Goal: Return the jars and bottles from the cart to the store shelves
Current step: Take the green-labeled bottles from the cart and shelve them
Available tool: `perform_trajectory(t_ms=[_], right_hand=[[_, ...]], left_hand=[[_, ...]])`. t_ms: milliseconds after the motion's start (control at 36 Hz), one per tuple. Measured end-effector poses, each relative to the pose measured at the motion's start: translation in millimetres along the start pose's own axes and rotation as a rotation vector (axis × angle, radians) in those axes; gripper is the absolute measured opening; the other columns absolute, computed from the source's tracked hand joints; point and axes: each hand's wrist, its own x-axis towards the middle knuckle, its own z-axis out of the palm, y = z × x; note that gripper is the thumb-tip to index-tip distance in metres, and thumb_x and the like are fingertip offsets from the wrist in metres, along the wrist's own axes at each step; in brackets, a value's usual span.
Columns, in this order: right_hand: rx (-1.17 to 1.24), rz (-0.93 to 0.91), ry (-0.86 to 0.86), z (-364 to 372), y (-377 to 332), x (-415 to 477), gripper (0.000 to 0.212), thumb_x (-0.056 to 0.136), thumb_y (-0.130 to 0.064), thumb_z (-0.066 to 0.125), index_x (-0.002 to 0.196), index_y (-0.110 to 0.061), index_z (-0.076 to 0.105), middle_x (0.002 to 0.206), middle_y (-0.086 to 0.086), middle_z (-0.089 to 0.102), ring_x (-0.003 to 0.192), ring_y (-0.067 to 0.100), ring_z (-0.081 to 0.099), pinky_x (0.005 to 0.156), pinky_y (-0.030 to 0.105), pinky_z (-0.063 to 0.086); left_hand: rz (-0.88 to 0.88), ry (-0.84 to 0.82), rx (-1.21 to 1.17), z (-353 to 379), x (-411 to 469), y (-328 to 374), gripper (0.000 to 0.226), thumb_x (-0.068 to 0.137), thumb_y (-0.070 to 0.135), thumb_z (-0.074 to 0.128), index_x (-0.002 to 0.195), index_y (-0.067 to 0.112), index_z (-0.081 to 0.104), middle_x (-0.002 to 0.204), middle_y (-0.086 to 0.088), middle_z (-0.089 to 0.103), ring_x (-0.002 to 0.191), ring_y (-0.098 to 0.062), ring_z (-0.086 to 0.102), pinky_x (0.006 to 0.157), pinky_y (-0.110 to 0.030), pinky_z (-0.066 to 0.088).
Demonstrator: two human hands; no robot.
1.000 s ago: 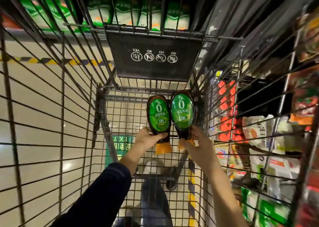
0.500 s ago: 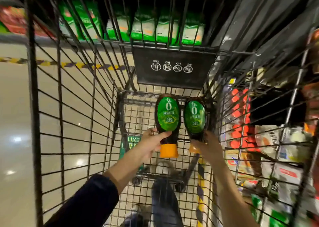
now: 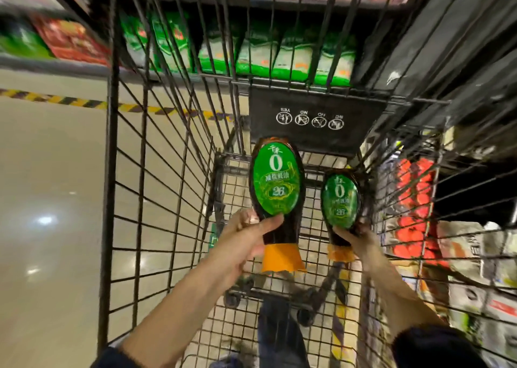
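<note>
Dim store interior. Overhead lights show as white glare spots on the glossy floor [image 3: 44, 219]. Wide-angle: the cart [image 3: 110, 171] wires bow toward the frame edges. The shelves [image 3: 251, 57] at top and the goods [image 3: 414, 199] at right are smeared with blur. Label of the left bottle [image 3: 275, 183] is crisp and shiny; the right bottle [image 3: 340, 199] is softer and darker.

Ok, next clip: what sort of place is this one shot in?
Most likely a supermarket aisle. The camera looks down into a wire shopping cart, shelves of green packets stand beyond it, the left hand grips one green-labelled bottle and the right hand a second bottle.
</note>
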Motion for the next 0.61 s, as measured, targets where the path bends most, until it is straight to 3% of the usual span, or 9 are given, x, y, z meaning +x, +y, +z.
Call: perform_trajectory(t_ms=[111,222,278,306,361,417,472,528,611], right_hand=[[0.044,0.031,-0.008,0.7,-7.1,-5.8,0.038,0.075,-0.007,0.075,0.109,0.001,0.061,0.107,0.011,0.061,0.093,0.022,0.055,0.051,0.002,0.042],[-0.023,-0.035,-0.027,7.4,-11.2,-11.7,0.051,0.074,-0.023,0.077,0.118,-0.004,0.061,0.115,0.009,0.065,0.111,0.026,0.059,0.090,0.030,0.045],[-0.021,-0.040,-0.051,12.0,-12.4,-17.0,0.058,0.073,-0.034,0.077,0.121,-0.006,0.058,0.115,0.006,0.063,0.112,0.027,0.057,0.096,0.036,0.044],[0.018,-0.032,-0.040,14.6,-11.1,-15.7,0.069,0.067,-0.044,0.079,0.121,-0.008,0.057,0.116,0.006,0.062,0.111,0.028,0.057,0.097,0.040,0.045],[0.110,0.015,-0.030,16.5,-7.2,-9.5,0.096,0.046,-0.062,0.082,0.123,-0.010,0.056,0.120,0.011,0.063,0.109,0.032,0.059,0.096,0.049,0.048],[0.236,0.045,-0.060,18.3,3.0,3.9,0.100,0.049,-0.055,0.084,0.131,-0.011,0.048,0.125,0.016,0.059,0.109,0.035,0.059,0.094,0.053,0.048],[0.323,0.084,-0.084,18.5,-23.3,-36.5,0.111,0.046,-0.050,0.086,0.138,-0.010,0.037,0.129,0.016,0.057,0.108,0.033,0.060,0.090,0.051,0.050],[0.371,0.084,-0.089,18.6,-44.7,-71.8,0.096,0.062,-0.036,0.083,0.138,-0.004,0.034,0.129,0.016,0.055,0.100,0.031,0.062,0.078,0.040,0.054],[0.302,0.020,-0.102,14.3,-59.2,-108.9,0.057,0.085,-0.024,0.065,0.128,0.008,0.046,0.126,0.028,0.055,0.101,0.041,0.062,0.079,0.043,0.055]], left_hand=[[0.066,-0.010,-0.041,-4.7,-2.7,4.9,0.098,0.048,0.034,0.078,0.137,0.018,0.039,0.133,-0.024,0.045,0.090,-0.012,0.053,0.115,-0.053,0.018],[0.098,-0.014,-0.028,-5.6,-10.4,7.5,0.072,0.066,0.018,0.077,0.130,0.012,0.044,0.130,-0.029,0.046,0.066,-0.010,0.063,0.092,-0.043,0.041],[0.121,0.001,0.009,-9.3,-10.0,7.7,0.058,0.074,0.016,0.075,0.125,0.013,0.046,0.120,-0.025,0.061,0.036,-0.002,0.057,0.056,-0.022,0.056],[0.118,-0.001,0.019,-11.5,-9.7,6.9,0.055,0.074,0.018,0.075,0.122,0.015,0.047,0.105,-0.018,0.067,0.033,0.002,0.051,0.044,-0.015,0.049],[0.110,0.002,0.021,-15.4,-12.2,6.5,0.055,0.072,0.022,0.076,0.119,0.016,0.048,0.085,-0.004,0.059,0.034,0.004,0.049,0.044,-0.012,0.043],[0.126,-0.035,0.043,-17.2,-20.1,7.0,0.063,0.067,0.028,0.078,0.121,0.016,0.050,0.091,-0.002,0.056,0.043,-0.001,0.056,0.055,-0.020,0.043],[0.147,-0.042,0.071,-18.7,-27.5,8.4,0.072,0.060,0.032,0.080,0.123,0.016,0.050,0.105,-0.014,0.065,0.081,-0.023,0.068,0.064,-0.023,0.042],[0.152,-0.009,0.077,-19.3,-35.5,12.1,0.083,0.054,0.037,0.082,0.127,0.017,0.048,0.119,-0.023,0.060,0.116,-0.043,0.050,0.072,-0.026,0.045],[0.170,0.002,0.121,-21.4,-49.1,19.0,0.101,0.043,0.049,0.087,0.130,0.019,0.046,0.127,-0.022,0.057,0.104,-0.032,0.058,0.087,-0.032,0.049]])
